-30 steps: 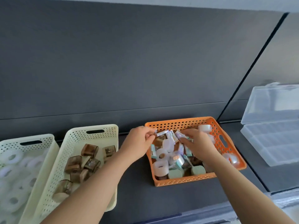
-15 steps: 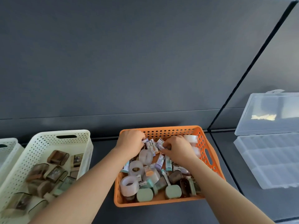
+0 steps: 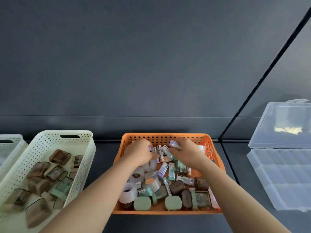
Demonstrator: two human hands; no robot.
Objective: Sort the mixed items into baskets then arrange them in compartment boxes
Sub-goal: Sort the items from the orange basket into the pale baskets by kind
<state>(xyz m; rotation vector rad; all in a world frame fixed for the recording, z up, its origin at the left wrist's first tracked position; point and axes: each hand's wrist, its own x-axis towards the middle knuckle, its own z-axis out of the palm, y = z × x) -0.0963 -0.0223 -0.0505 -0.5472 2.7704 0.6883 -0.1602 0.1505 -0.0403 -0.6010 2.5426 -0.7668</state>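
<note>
An orange perforated basket [image 3: 165,136] in front of me holds mixed items: clear tape rolls [image 3: 128,192], small labelled tubes [image 3: 162,169], green cases [image 3: 142,203] and brown cases [image 3: 177,187]. Both hands are inside its far half. My left hand [image 3: 140,153] curls round several small tubes. My right hand [image 3: 186,153] grips more of the same tubes, one purple-capped tube [image 3: 174,144] sticking out above its fingers. A cream basket [image 3: 76,145] at the left holds several brown cases [image 3: 59,157].
A second cream basket [image 3: 10,140] shows at the far left edge. An open clear compartment box [image 3: 282,179] with its lid [image 3: 284,125] raised lies at the right. A dark wall stands close behind the baskets.
The view has swung right and down, so the orange basket sits centred and the far-left basket has nearly left the frame. Both hands stay in the basket, gathering small tubes.
</note>
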